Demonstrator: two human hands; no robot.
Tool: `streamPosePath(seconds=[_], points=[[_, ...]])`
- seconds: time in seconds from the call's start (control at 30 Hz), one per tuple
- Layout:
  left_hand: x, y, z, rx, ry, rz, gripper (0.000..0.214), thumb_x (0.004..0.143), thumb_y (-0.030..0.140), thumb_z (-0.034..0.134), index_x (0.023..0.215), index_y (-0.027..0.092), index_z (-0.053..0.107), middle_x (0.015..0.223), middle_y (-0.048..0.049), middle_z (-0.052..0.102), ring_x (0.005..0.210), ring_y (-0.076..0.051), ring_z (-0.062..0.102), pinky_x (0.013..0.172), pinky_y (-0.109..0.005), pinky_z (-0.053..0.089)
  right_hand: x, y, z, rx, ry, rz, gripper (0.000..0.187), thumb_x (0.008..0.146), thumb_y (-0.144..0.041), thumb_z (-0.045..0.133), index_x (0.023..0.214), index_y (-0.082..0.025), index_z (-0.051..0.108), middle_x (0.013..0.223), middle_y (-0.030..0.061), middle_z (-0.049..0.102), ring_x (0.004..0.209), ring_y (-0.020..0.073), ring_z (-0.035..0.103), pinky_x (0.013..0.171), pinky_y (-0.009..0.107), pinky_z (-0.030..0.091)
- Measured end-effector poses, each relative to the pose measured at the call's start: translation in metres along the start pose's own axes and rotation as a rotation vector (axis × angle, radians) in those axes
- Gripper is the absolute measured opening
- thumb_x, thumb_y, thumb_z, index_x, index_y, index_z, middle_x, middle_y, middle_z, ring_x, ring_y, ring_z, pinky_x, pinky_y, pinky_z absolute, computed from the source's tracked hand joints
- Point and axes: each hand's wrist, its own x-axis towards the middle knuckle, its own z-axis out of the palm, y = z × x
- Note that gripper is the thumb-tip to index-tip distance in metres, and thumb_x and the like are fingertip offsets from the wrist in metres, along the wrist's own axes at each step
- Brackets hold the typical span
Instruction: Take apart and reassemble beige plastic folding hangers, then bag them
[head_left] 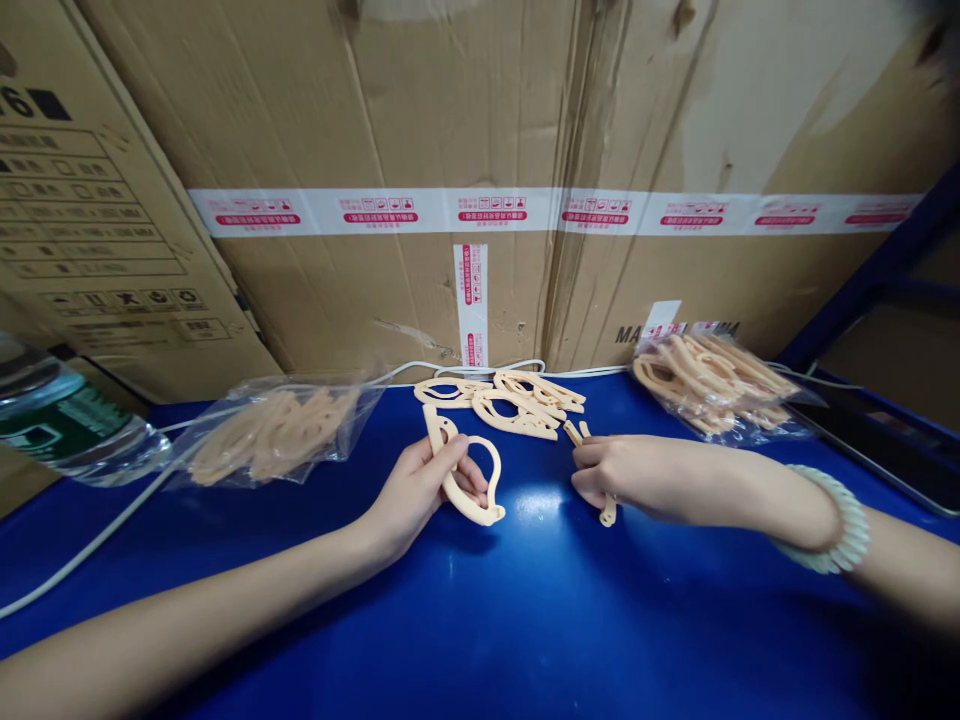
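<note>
My left hand (424, 485) is closed on a beige plastic folding hanger (469, 508), thumb on its arm, with the curved hook standing out to the right. Above the table on the right, my right hand (611, 470) is wrapped round a second beige folding hanger (608, 513). Only the ends of that one show, above and below the fingers; the rest is hidden. Beyond both hands, several loose beige hangers (517, 410) lie in an overlapping pile on the blue table (510, 620).
A clear bag of beige hangers (270, 435) lies at left, another bag (705, 385) at back right. A water bottle (64, 420) stands far left. A white cable (97, 560) runs along the left and back. Large cardboard boxes (420, 120) wall the back. A dark flat device (892, 450) rests right.
</note>
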Motion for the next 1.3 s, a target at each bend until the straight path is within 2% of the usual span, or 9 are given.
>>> streamPosePath(seconds=[0.13, 0.27, 0.47, 0.7, 0.93, 1.03, 1.13, 1.2, 1.3], points=[[0.0, 0.0, 0.0, 0.002, 0.0, -0.001, 0.036, 0.086, 0.044, 0.061, 0.065, 0.015, 0.059, 0.059, -0.0065, 0.069, 0.055, -0.017, 0.065, 0.059, -0.027, 0.05, -0.005, 0.008, -0.01, 0.045, 0.015, 0.049, 0.034, 0.07, 0.009, 0.051, 0.089, -0.018, 0.059, 0.08, 0.0016, 0.062, 0.068, 0.0137, 0.054, 0.06, 0.023, 0.04], [0.0, 0.0, 0.001, 0.0, -0.005, 0.0, 0.037, 0.085, 0.044, 0.062, 0.064, 0.014, 0.059, 0.059, -0.0063, 0.069, 0.055, -0.017, 0.065, 0.059, -0.027, 0.051, -0.013, 0.022, -0.024, 0.1, 0.024, 0.092, 0.021, 0.076, 0.002, 0.054, 0.083, -0.018, 0.058, 0.079, 0.0013, 0.063, 0.069, 0.0137, 0.055, 0.063, 0.024, 0.042], [0.0, 0.001, 0.001, 0.0, 0.001, -0.008, 0.035, 0.086, 0.043, 0.062, 0.064, 0.014, 0.059, 0.059, -0.0059, 0.069, 0.055, -0.016, 0.065, 0.059, -0.026, 0.05, -0.014, 0.036, -0.022, 0.006, -0.086, 0.388, 0.002, 0.075, -0.017, 0.063, 0.074, -0.017, 0.062, 0.065, -0.0013, 0.057, 0.052, 0.0108, 0.045, 0.048, 0.024, 0.031], [0.001, 0.0, 0.0, -0.001, -0.007, -0.013, 0.036, 0.084, 0.044, 0.063, 0.065, 0.014, 0.058, 0.059, -0.0057, 0.069, 0.054, -0.016, 0.065, 0.058, -0.026, 0.051, 0.002, 0.044, -0.009, 0.051, -0.203, 0.409, 0.021, 0.077, -0.017, 0.054, 0.057, -0.018, 0.048, 0.058, -0.0024, 0.048, 0.052, 0.0101, 0.038, 0.05, 0.025, 0.029], [0.002, 0.003, 0.002, -0.015, -0.027, -0.017, 0.037, 0.084, 0.046, 0.063, 0.066, 0.013, 0.058, 0.063, -0.0061, 0.068, 0.056, -0.015, 0.064, 0.059, -0.025, 0.052, -0.007, 0.058, -0.014, 0.04, -0.204, 0.463, 0.023, 0.083, -0.027, 0.055, 0.062, -0.019, 0.05, 0.059, -0.002, 0.051, 0.048, 0.0097, 0.036, 0.048, 0.026, 0.027], [0.003, 0.006, 0.001, 0.008, -0.062, -0.021, 0.029, 0.083, 0.037, 0.063, 0.07, 0.012, 0.059, 0.068, -0.0069, 0.068, 0.062, -0.016, 0.066, 0.063, -0.026, 0.053, -0.01, 0.05, -0.019, 0.061, -0.124, 0.402, 0.028, 0.09, -0.035, 0.052, 0.068, -0.019, 0.051, 0.06, -0.0018, 0.052, 0.049, 0.0105, 0.039, 0.048, 0.025, 0.03], [0.002, 0.004, -0.001, 0.021, -0.127, -0.015, 0.015, 0.075, 0.022, 0.067, 0.078, 0.013, 0.056, 0.076, -0.0052, 0.068, 0.07, -0.018, 0.068, 0.07, -0.028, 0.055, -0.006, 0.03, -0.021, 0.08, 0.071, 0.241, 0.024, 0.094, -0.036, 0.051, 0.079, -0.018, 0.055, 0.069, 0.0004, 0.058, 0.055, 0.0126, 0.049, 0.053, 0.026, 0.036], [0.0, 0.001, -0.001, 0.048, -0.173, 0.027, 0.021, 0.077, 0.021, 0.067, 0.089, 0.016, 0.051, 0.082, -0.0033, 0.067, 0.071, -0.018, 0.069, 0.07, -0.031, 0.056, -0.001, 0.012, -0.019, 0.05, 0.227, 0.126, 0.015, 0.095, -0.031, 0.051, 0.095, -0.017, 0.058, 0.088, 0.0056, 0.062, 0.07, 0.0158, 0.057, 0.063, 0.028, 0.043], [-0.005, -0.004, 0.0, 0.168, -0.23, 0.127, 0.022, 0.088, 0.029, 0.061, 0.102, 0.018, 0.047, 0.092, -0.0033, 0.064, 0.072, -0.017, 0.069, 0.069, -0.034, 0.059, 0.008, -0.013, -0.011, -0.04, 0.33, -0.015, 0.027, 0.095, -0.025, 0.05, 0.121, -0.018, 0.052, 0.113, 0.0112, 0.058, 0.09, 0.0203, 0.058, 0.077, 0.032, 0.045]])
